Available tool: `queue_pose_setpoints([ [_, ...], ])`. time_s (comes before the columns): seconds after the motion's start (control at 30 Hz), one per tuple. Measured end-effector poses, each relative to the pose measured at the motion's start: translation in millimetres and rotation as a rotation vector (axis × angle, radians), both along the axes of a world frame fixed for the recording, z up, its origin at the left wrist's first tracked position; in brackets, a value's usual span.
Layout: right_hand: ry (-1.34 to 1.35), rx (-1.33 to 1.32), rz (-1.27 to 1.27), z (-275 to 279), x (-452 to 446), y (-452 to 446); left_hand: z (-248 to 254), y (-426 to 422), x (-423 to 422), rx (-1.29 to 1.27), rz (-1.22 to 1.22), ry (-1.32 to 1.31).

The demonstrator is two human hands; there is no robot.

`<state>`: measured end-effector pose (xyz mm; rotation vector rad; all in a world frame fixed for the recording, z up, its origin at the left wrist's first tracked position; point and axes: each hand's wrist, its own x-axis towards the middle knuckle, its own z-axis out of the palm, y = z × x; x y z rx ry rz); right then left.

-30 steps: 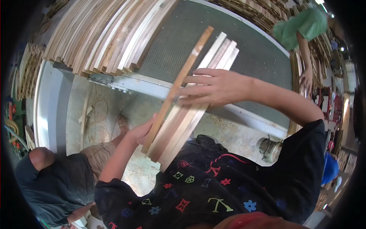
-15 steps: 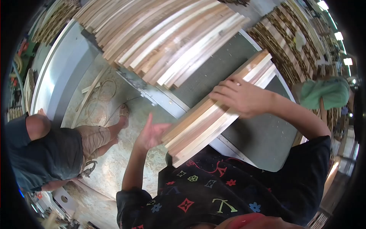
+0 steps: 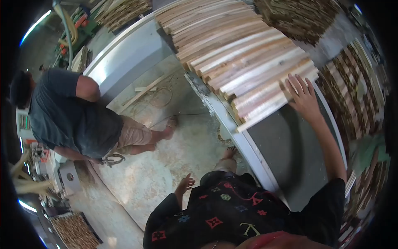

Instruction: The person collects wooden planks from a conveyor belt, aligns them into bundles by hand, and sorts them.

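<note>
Wood strips [image 3: 244, 58], pale & brn, ends uneven, R hand [image 3: 305, 99] atop

wood strips [image 3: 244, 58]: cream, tan, pinkish | table [image 3: 269, 139]: grey-green | wearer's shirt [image 3: 230, 209]: black, multicolour motifs

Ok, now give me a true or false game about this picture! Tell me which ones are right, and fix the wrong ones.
1. The right hand is on the wooden strips. True.
2. The left hand is holding a strip. False: the left hand is empty.
3. The wooden strips lie side by side on a dark flat surface. True.
4. The other person at the left of the picture wears a bright yellow shirt. False: that person's shirt is dark.
5. The camera wearer's black shirt has colourful shapes on it. True.
6. The wooden strips are all one shade. False: some are pale and some are browner.
</note>
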<state>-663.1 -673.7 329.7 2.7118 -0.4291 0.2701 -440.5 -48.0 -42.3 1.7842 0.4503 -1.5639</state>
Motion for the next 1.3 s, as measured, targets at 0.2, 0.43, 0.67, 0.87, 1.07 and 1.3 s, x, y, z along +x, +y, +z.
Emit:
queue_pose_setpoints([
  [0.2, -0.376, 0.355, -0.498, -15, -106, 180, -12, -47, 21, -0.265, -0.780, -0.156],
  [0.43, -0.509, -0.014, -1.654, -8, -332, 330, 26, -142, 25, -0.124, -0.946, -0.002],
  [0.67, -0.534, 0.432, -1.909, -13, -437, 304, 98, -216, -35, -0.236, -1.310, -0.191],
  [0.87, -0.613, 0.419, -1.804, -17, -401, 323, 191, -231, -181, -0.662, -1.494, 0.327],
  [1.07, -0.643, 0.551, -1.711, -4, -209, 418, 237, -214, -271, -0.525, -0.689, 1.363],
  [1.3, -1.403, 1.008, -1.289, -8, -99, 471, 278, -203, -183, -0.666, -0.543, 1.064],
])
